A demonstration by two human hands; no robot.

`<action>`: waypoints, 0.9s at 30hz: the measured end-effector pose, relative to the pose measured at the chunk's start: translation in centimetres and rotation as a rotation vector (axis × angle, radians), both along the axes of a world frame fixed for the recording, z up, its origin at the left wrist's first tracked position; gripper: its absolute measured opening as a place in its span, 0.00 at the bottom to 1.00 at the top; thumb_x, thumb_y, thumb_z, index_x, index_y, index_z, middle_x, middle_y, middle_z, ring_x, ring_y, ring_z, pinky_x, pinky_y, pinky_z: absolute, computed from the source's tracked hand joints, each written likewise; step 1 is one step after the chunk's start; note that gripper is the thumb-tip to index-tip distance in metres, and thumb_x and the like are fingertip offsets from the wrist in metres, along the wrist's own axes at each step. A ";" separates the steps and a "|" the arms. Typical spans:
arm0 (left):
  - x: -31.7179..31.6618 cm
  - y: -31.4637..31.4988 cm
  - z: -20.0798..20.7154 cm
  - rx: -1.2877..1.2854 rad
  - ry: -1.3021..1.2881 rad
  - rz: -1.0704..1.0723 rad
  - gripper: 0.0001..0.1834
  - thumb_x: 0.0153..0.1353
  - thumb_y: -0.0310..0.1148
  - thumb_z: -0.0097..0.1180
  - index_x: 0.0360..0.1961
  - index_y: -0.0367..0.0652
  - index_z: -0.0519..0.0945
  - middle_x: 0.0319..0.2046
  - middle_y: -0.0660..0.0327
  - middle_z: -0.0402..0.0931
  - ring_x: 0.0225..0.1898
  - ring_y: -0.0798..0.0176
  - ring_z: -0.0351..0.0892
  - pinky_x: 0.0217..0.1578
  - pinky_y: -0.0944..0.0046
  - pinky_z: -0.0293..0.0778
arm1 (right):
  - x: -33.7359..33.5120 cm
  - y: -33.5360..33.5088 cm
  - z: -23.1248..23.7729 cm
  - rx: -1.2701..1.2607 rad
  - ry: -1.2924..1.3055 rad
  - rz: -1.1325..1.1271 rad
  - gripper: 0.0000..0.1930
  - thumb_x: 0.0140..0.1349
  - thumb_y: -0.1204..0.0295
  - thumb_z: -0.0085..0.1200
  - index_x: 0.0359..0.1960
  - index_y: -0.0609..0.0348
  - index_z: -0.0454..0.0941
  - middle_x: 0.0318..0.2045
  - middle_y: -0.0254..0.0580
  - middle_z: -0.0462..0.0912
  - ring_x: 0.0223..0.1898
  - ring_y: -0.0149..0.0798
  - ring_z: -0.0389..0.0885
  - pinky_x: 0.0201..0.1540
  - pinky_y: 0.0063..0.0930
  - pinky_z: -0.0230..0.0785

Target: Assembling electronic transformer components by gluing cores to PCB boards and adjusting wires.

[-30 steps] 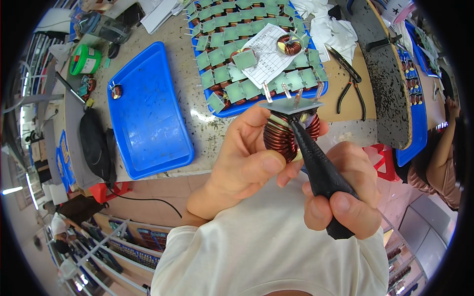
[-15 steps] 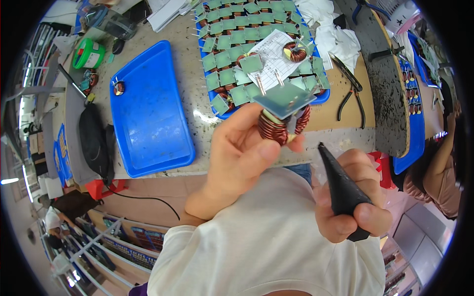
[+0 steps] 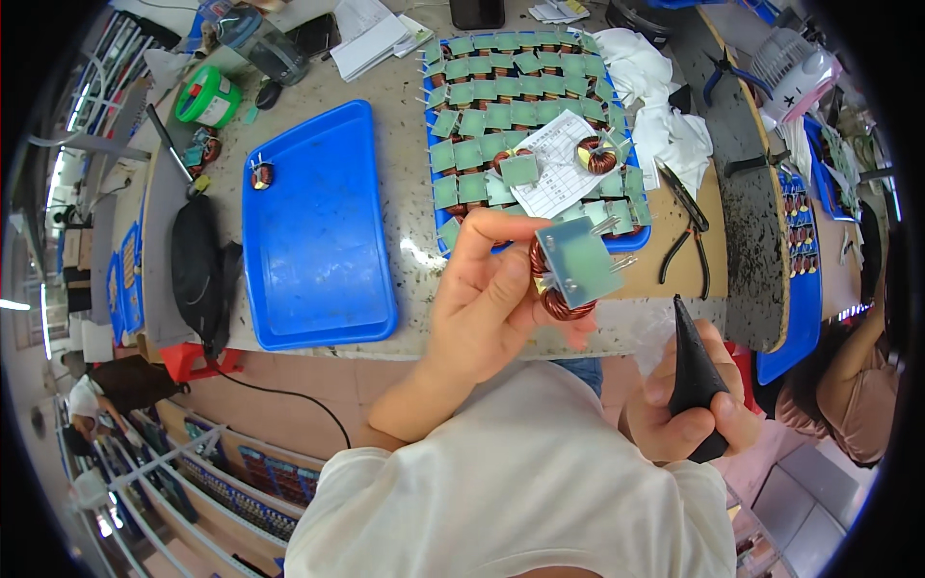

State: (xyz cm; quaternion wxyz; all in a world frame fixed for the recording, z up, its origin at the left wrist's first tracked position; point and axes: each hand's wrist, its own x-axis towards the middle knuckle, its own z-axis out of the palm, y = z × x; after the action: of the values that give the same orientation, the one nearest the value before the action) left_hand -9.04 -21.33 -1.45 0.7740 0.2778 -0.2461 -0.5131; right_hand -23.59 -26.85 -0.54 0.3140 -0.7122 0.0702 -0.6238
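Note:
My left hand (image 3: 487, 299) is closed on a toroidal inductor, its copper winding (image 3: 565, 304) partly hidden behind a square green board (image 3: 580, 260) with metal pins sticking out to the right. To the right of it, my right hand (image 3: 684, 405) grips a black cone-shaped squeeze bag (image 3: 696, 371), its narrow tip pointing up and apart from the inductor. Some clear plastic film (image 3: 653, 339) shows beside that hand. Beyond my hands, a blue tray (image 3: 431, 173) holds rows of similar inductors with green boards on top. A paper sheet (image 3: 551, 183) and a loose inductor (image 3: 595, 156) lie over them.
At left a second blue tray (image 3: 318, 231) carries one inductor (image 3: 261, 175). Black-handled pliers (image 3: 688, 236), cutters (image 3: 682, 197) and white cloths (image 3: 674, 135) lie at right, near a dark upright partition (image 3: 761, 250). A green tub (image 3: 208, 96) stands far left; another person's arm (image 3: 858, 337) shows right.
My left hand has turned the inductor so its board now tilts to face me, pins rightward. The squeeze bag has shifted slightly right. The whole scene sits lower and further right in view.

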 end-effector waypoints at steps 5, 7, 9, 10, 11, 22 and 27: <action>0.3 0.0 -0.5 -0.140 0.144 -0.132 0.27 0.44 0.27 0.58 0.45 0.43 0.59 0.33 0.51 0.69 0.19 0.59 0.69 0.12 0.71 0.62 | 0.4 -0.9 -0.1 -0.116 -0.106 0.032 0.13 0.55 0.69 0.47 0.38 0.57 0.59 0.15 0.34 0.67 0.10 0.29 0.64 0.10 0.20 0.54; 0.1 0.0 0.4 -0.061 0.128 -0.115 0.30 0.41 0.25 0.60 0.45 0.42 0.59 0.33 0.51 0.69 0.19 0.60 0.68 0.12 0.71 0.61 | 0.4 -0.8 0.0 -0.128 -0.104 0.032 0.14 0.54 0.68 0.48 0.38 0.57 0.59 0.15 0.34 0.67 0.10 0.29 0.64 0.10 0.20 0.54; 0.1 0.0 0.5 0.023 0.116 -0.103 0.33 0.37 0.24 0.62 0.46 0.41 0.60 0.34 0.51 0.70 0.20 0.60 0.68 0.12 0.72 0.61 | 0.5 -0.9 -0.1 -0.134 -0.096 0.028 0.15 0.54 0.67 0.49 0.38 0.57 0.59 0.15 0.34 0.67 0.10 0.28 0.64 0.10 0.20 0.54; 0.2 0.1 0.3 -0.019 0.172 -0.162 0.31 0.38 0.19 0.59 0.45 0.41 0.60 0.37 0.52 0.67 0.25 0.61 0.71 0.19 0.70 0.67 | 0.5 -0.8 -0.1 -0.156 -0.107 0.042 0.17 0.53 0.65 0.51 0.38 0.57 0.60 0.14 0.33 0.67 0.10 0.29 0.64 0.10 0.20 0.53; 0.2 0.3 0.2 -0.061 0.229 -0.223 0.29 0.40 0.14 0.56 0.45 0.40 0.61 0.41 0.53 0.65 0.31 0.62 0.73 0.26 0.69 0.73 | 0.5 -0.8 -0.1 -0.177 -0.117 0.055 0.19 0.52 0.62 0.53 0.38 0.57 0.60 0.14 0.33 0.66 0.10 0.29 0.63 0.10 0.20 0.52; -0.6 0.4 -0.2 -0.012 -0.421 0.285 0.32 0.26 0.20 0.70 0.33 0.38 0.62 0.32 0.61 0.60 0.33 0.71 0.66 0.37 0.71 0.69 | 2.2 0.0 0.0 -0.232 -0.054 -0.015 0.16 0.49 0.71 0.57 0.36 0.59 0.64 0.12 0.32 0.67 0.09 0.28 0.62 0.09 0.19 0.47; -0.7 0.4 0.0 -0.127 -0.542 0.364 0.33 0.24 0.18 0.70 0.33 0.37 0.61 0.32 0.60 0.59 0.33 0.69 0.66 0.34 0.70 0.71 | 2.1 0.0 0.1 -0.203 -0.003 -0.004 0.16 0.48 0.71 0.57 0.36 0.59 0.65 0.12 0.31 0.67 0.09 0.27 0.62 0.09 0.19 0.47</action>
State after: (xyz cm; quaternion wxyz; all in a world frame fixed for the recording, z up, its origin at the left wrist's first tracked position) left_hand -9.76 -20.97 -1.49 0.7752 0.3945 -0.4209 -0.2575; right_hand -21.52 -26.85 -0.46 0.2391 -0.7393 0.0073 -0.6294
